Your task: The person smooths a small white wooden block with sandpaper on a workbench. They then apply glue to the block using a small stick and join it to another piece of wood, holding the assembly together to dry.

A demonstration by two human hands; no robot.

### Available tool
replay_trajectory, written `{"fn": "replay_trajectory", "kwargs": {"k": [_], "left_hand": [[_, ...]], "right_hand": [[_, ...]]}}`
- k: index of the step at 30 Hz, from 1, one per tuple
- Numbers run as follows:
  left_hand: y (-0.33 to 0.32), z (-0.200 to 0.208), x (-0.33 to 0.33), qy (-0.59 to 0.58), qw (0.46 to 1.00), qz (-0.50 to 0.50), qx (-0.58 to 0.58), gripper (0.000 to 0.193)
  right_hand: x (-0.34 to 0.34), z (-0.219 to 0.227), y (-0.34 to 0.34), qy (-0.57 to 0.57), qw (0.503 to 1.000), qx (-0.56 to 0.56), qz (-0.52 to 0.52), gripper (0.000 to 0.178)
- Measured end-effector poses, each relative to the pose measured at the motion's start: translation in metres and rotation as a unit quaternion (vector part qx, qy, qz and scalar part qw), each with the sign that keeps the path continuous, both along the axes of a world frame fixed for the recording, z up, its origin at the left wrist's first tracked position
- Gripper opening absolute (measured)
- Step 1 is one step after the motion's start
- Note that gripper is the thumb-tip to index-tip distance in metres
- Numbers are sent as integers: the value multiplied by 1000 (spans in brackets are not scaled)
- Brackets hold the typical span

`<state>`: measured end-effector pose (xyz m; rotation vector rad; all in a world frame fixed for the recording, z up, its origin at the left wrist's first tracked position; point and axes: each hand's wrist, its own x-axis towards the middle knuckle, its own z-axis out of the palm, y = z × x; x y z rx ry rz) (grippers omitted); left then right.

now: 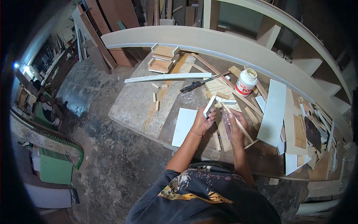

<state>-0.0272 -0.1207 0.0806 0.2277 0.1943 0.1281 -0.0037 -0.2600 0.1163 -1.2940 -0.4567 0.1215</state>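
Observation:
My left hand [207, 118] is closed around a small white-faced wooden strip [210, 106], tilted upward. In my right hand [237, 125] is a thin wooden stick [238, 121], gripped along its length. The stick's far end comes close to the top of the white-faced strip; whether they touch I cannot tell. Just beyond my hands lies another white-edged piece [228, 102], partly covered. An open white jar [247, 81] with red markings stands beyond my right hand. Several small wood offcuts [252, 115] lie around it.
Along the worktable [130, 108] lie a long white strip [167, 77], a dark-handled tool [192, 87] and small trays [160, 65]. White panels [272, 112] and piled scraps cover the right side. A curved cabinet frame [179, 36] borders the far edge. A person [51, 110] sits far left.

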Motion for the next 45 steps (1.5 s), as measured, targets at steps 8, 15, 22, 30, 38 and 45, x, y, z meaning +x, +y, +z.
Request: {"fn": "replay_trajectory", "kwargs": {"k": [8, 15, 22, 30, 38, 45], "left_hand": [[11, 4, 2, 28, 999, 19, -42, 19], [17, -3, 6, -26, 999, -20, -41, 21], [24, -1, 14, 20, 999, 29, 19, 26], [27, -2, 18, 5, 1000, 21, -8, 24], [32, 1, 15, 12, 999, 30, 16, 22], [35, -11, 16, 21, 999, 33, 5, 20]], "right_hand": [[-3, -8, 12, -14, 998, 11, 58, 22], [7, -6, 23, -25, 999, 14, 28, 22], [7, -10, 21, -55, 994, 6, 98, 17], [17, -4, 22, -28, 995, 27, 92, 16], [11, -8, 30, -35, 993, 30, 111, 18], [12, -11, 29, -74, 988, 24, 137, 17]]}}
